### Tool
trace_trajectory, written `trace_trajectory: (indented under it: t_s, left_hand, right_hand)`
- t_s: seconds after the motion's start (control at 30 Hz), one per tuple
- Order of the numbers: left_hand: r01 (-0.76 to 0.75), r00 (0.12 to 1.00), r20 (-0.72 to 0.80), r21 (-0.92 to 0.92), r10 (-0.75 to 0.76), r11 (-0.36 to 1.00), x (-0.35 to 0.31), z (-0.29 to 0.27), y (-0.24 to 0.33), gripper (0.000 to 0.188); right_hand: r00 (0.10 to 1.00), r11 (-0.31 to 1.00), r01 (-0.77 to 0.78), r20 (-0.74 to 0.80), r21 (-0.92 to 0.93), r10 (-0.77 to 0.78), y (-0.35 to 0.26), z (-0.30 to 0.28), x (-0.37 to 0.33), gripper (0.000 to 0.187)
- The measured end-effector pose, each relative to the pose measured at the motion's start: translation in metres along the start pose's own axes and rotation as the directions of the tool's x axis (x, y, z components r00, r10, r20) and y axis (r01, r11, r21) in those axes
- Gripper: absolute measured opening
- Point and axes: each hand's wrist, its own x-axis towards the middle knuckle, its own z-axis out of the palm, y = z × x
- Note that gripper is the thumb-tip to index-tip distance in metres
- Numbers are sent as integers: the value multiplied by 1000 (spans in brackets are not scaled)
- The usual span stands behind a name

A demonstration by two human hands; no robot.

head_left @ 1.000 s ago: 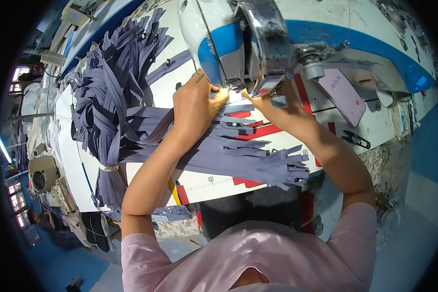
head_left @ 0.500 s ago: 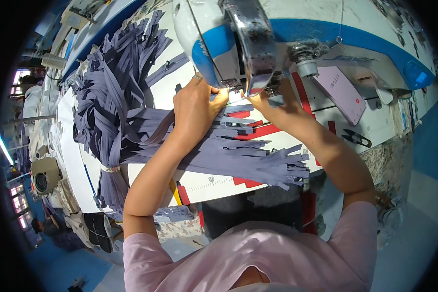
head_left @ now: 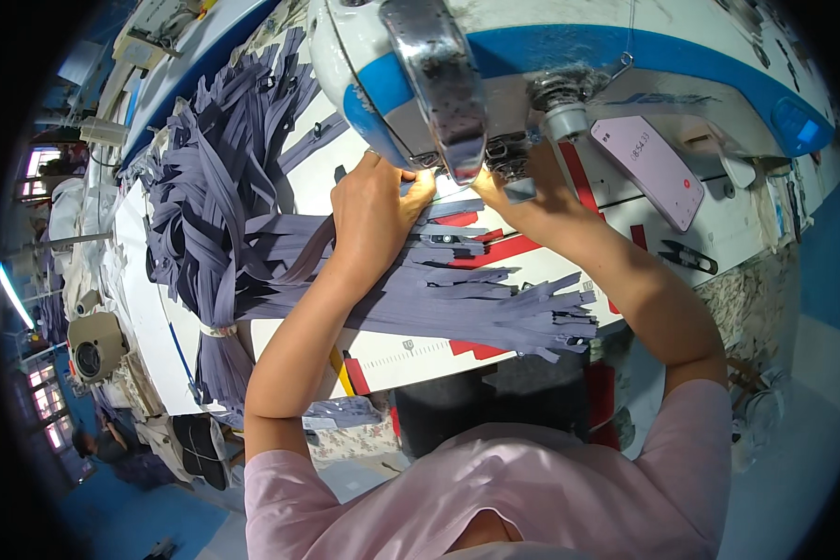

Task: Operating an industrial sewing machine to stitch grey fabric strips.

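My left hand is closed beside the presser foot area of a white and blue sewing machine, thumb and fingers pinched together on a grey-purple zipper. Opposite it, my right hand comes in from the right with its thumb and finger closed close to the needle. What those right fingertips hold is too small to make out, and machine parts partly cover them. Loose zippers lie fanned across the table below my hands, their ends pointing right. A large tied bundle of zippers is heaped to the left.
A pale pink phone lies right of the needle, with black thread snips nearer me. Red tape strips and a ruler strip mark the white table. A person is in the left background.
The whole view has shifted slightly, so the machine head appears further left. Both hands keep nearly the same pinching pose at the needle; the zippers lie as before.
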Motion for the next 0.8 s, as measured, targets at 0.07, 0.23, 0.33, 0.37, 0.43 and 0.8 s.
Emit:
trace_trajectory:
  t_s: [0.07, 0.23, 0.33, 0.37, 0.43, 0.8]
  left_hand:
    - [-13, 1000, 0, 13, 13, 1000, 3, -3, 3, 23]
    - [16, 1000, 3, -43, -16, 999, 2, -2, 4, 21]
    - [-7, 1000, -20, -51, 6, 999, 3, -2, 4, 21]
    - [-7, 1000, -21, -54, 6, 999, 3, -1, 4, 21]
    - [-20, 999, -34, -66, 18, 998, 3, -2, 5, 21]
    - [-38, 996, -81, -110, 30, 993, 4, -2, 6, 21]
  right_hand:
    - [958, 980, 188, -208, -66, -197, 11, 6, -1, 26]
    - [907, 961, 254, -317, -108, -276, 2, 4, 1, 17]
    - [887, 955, 267, -354, -130, -296, 5, 5, 1, 17]
    - [968, 975, 155, -173, -161, -182, 6, 4, 2, 26]
    - [999, 976, 54, 11, -210, -53, 6, 4, 3, 37]
    - [968, 954, 207, -96, -217, -232, 19, 5, 1, 41]
